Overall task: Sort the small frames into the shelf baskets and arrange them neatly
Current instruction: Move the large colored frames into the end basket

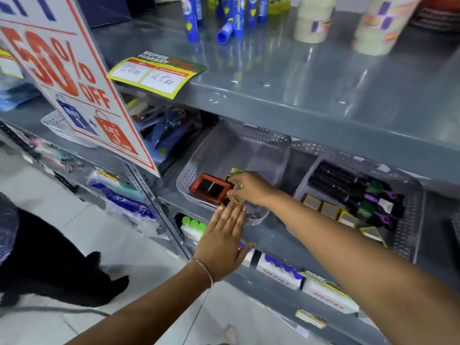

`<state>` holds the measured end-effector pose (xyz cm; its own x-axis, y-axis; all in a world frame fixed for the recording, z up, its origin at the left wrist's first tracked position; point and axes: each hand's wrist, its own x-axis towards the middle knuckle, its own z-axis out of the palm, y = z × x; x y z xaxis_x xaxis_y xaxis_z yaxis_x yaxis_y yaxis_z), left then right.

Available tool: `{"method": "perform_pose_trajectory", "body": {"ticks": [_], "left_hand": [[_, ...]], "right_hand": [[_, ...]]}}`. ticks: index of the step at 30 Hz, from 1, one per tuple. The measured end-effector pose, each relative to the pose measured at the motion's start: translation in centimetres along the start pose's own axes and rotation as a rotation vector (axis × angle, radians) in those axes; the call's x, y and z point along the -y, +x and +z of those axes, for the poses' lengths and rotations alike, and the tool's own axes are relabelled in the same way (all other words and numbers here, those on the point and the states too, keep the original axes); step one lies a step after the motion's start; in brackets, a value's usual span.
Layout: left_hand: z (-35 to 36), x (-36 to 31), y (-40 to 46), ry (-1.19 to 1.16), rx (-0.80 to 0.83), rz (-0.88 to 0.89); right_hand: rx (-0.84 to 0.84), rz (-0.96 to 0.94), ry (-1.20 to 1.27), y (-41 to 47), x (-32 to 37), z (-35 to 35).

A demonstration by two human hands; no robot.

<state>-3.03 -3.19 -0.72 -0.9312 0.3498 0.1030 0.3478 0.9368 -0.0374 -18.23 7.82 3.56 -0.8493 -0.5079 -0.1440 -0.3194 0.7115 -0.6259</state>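
Nearest, the left hand [221,241] lies flat with fingers straight and spread, gripping nothing, its tips at the near rim of the grey perforated plastic basket [271,155]. Just beyond, the right hand [249,188] pinches a small yellow-edged frame [234,199], mostly hidden under its fingers, beside the orange rectangular frame [211,189] lying in the basket. Farther right, more small yellow-edged frames [331,210] sit in a second grey basket [408,220], its far end cut off by the shelf above.

— Baskets? Frames?
— Two grey baskets [273,145] [408,220]. One orange frame [211,189] in the nine o'clock one; four small frames [329,210] in the three o'clock one.
— Hands?
— Two.
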Motion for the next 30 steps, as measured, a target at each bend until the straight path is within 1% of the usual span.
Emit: {"method": "perform_pose_trajectory", "body": {"ticks": [2, 6, 9, 13, 18, 21, 24, 27, 30], "left_hand": [[0.1, 0.3, -0.2, -0.002, -0.004, 0.018], [0.0, 0.8, -0.4, 0.003, -0.027, 0.045], [0.1, 1.3, -0.6, 0.000, -0.024, 0.070], [0.2, 1.9, -0.7, -0.011, -0.010, 0.106], [0.2, 2.0, -0.8, -0.006, 0.013, 0.109], [0.1, 2.0, -0.7, -0.009, 0.010, 0.115], [-0.2, 1.9, -0.6, -0.015, 0.014, 0.112], [-0.3, 1.8, -0.7, -0.014, 0.018, 0.107], [-0.2, 1.8, -0.8, -0.022, 0.008, 0.098]], "right_hand": [[0.005, 0.048, 0.041, 2.1, 0.2, 1.0], [-0.006, 0.083, 0.024, 4.6, 0.2, 2.0], [0.060, 0.123, 0.044, 5.5, 0.4, 1.6], [0.104, 0.234, 0.154, 6.1, -0.4, 1.1], [0.121, 0.208, 0.144, 5.6, 0.3, 1.6], [0.171, 0.190, 0.066, 4.9, 1.0, 1.9], [0.161, 0.214, 0.077, 4.9, 0.9, 2.0], [0.166, 0.251, 0.325, 4.6, 0.3, 0.9], [0.142, 0.233, 0.464, 3.0, 0.0, -1.5]]}}
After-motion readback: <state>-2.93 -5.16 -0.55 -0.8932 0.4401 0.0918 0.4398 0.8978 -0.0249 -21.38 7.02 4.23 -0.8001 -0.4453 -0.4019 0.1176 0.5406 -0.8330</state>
